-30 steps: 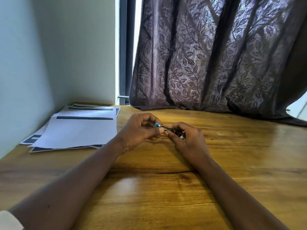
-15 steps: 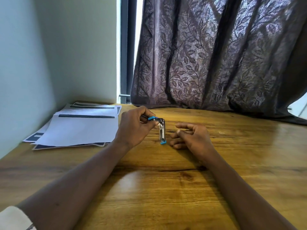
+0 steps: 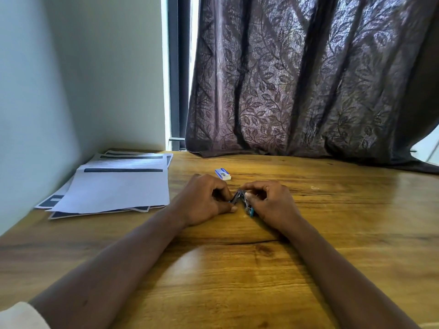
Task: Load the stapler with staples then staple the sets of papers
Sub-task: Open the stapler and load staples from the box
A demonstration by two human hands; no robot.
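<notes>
Small metal stapler with blue plastic ends (image 3: 248, 208) sits mid-table, hinged open into an inverted V. The hinge apex points to the far edge, and the two arms splay back toward the near edge. Left hand (image 3: 204, 200) has fingers curled round the left arm; right hand (image 3: 270, 203) pinches the right arm, whose blue tip rests on the glossy, grained wooden table (image 3: 237, 281). Small blue-and-white rectangular staple box (image 3: 222, 174) lies flat just past the left hand, its label too small to read. Fanned stack of white paper sheets with dark header bars (image 3: 114, 188) is at the far-left corner, print unreadable. Dark leaf-patterned curtain (image 3: 308, 79) drapes over the far edge.
</notes>
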